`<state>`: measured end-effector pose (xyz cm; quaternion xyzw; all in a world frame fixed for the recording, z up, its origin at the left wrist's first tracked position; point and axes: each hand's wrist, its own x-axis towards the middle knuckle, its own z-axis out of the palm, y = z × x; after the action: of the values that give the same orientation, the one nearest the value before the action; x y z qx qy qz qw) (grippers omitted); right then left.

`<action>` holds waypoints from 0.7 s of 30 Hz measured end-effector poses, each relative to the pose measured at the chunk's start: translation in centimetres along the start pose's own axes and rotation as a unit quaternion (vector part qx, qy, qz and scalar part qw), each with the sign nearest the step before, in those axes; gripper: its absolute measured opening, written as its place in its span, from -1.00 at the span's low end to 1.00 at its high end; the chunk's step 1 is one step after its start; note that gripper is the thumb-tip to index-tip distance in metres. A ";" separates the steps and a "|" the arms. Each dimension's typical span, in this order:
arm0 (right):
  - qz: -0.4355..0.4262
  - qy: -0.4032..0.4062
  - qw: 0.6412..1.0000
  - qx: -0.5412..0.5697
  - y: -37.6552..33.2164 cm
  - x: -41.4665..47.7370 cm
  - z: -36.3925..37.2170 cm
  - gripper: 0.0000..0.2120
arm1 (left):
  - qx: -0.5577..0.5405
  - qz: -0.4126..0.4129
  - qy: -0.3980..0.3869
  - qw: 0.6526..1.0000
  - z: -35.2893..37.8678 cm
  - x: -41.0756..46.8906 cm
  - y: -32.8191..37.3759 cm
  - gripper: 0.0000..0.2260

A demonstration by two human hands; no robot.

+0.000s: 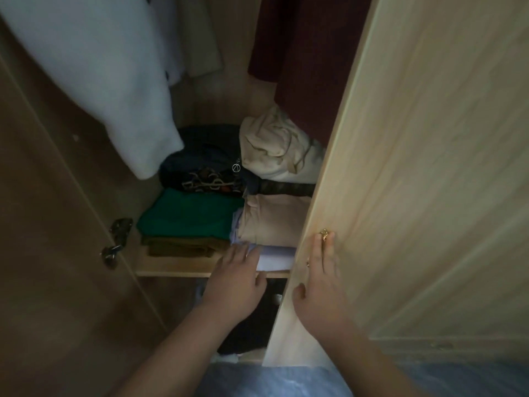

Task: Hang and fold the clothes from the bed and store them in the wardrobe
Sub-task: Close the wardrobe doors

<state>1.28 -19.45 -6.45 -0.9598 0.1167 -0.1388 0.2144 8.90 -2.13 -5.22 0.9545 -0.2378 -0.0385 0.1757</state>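
I look down into an open wardrobe. On its shelf [171, 269] lie folded clothes. A green piece [189, 214] sits on olive ones at the left. A beige piece [274, 219] lies on a pale lilac folded garment [279, 253] at the right. My left hand [233, 282] lies flat with straight fingers on the front of the lilac garment. My right hand [322, 277] rests flat against the edge of the right wardrobe door [415, 167], fingers straight, rings on them.
Behind the stacks lie a dark patterned garment [206, 173] and a crumpled cream one [274, 147]. A light grey coat [94, 75] and a dark red garment [303, 47] hang above. The left door [51, 224] stands open with a metal hinge [120, 227]. Dark items sit below the shelf.
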 end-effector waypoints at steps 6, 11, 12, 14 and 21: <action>-0.033 -0.032 0.999 -0.019 1.2 -1.0 -1.8 -0.11 | 0.009 -0.043 0.003 0.999 0.0 -3.1 0.8 -0.49; -0.113 -0.105 0.977 -0.146 1.7 -6.0 -2.9 -0.29 | 0.014 -0.102 0.038 0.994 0.6 -10.2 2.4 -0.47; -0.128 -0.125 0.971 -0.159 1.6 -7.4 -3.0 -0.31 | 0.013 -0.119 0.043 0.992 0.9 -12.1 2.7 -0.46; -0.156 -0.153 0.962 -0.165 1.2 -9.9 -2.9 -0.33 | 0.017 -0.156 0.045 0.987 1.5 -15.9 3.2 -0.46; -0.262 -0.210 0.937 -0.094 -5.2 -17.6 -2.8 -0.40 | 0.050 -0.269 0.070 0.959 1.1 -30.2 1.6 -0.51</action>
<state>-15.23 -10.92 -5.51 -0.9794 -0.1739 0.0262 0.0991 -18.68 10.32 -5.93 0.9911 0.0386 -0.0051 0.1273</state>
